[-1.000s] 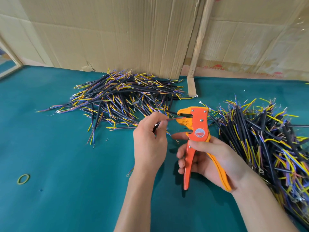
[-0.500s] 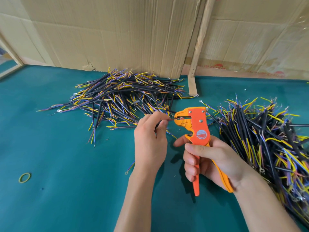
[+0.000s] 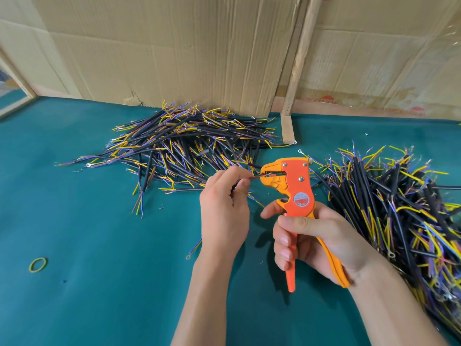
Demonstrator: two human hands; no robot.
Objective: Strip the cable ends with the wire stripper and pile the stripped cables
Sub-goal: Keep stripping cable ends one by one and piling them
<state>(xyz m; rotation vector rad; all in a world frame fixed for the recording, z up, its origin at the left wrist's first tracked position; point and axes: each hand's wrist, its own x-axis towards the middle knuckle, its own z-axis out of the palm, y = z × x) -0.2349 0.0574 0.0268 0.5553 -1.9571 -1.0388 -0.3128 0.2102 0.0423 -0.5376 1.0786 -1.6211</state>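
My right hand grips the handles of an orange wire stripper, held upright with its jaws facing left. My left hand pinches a thin cable between thumb and forefinger, and the cable's tip sits in the stripper's jaws. The rest of that cable runs down under my left hand, with a ring terminal showing below the wrist. A pile of black cables with yellow, blue and purple wires lies behind my left hand. A second, larger cable pile lies to the right of the stripper.
Everything rests on a teal cloth table. Cardboard sheets and a wooden strip stand along the back edge. A yellow-green rubber band lies at the near left. Small bits of stripped insulation dot the cloth.
The stripper has moved a little left and closer to the cable, and the cable tip now sits in its jaws. My right hand has shifted its grip lower on the handles.
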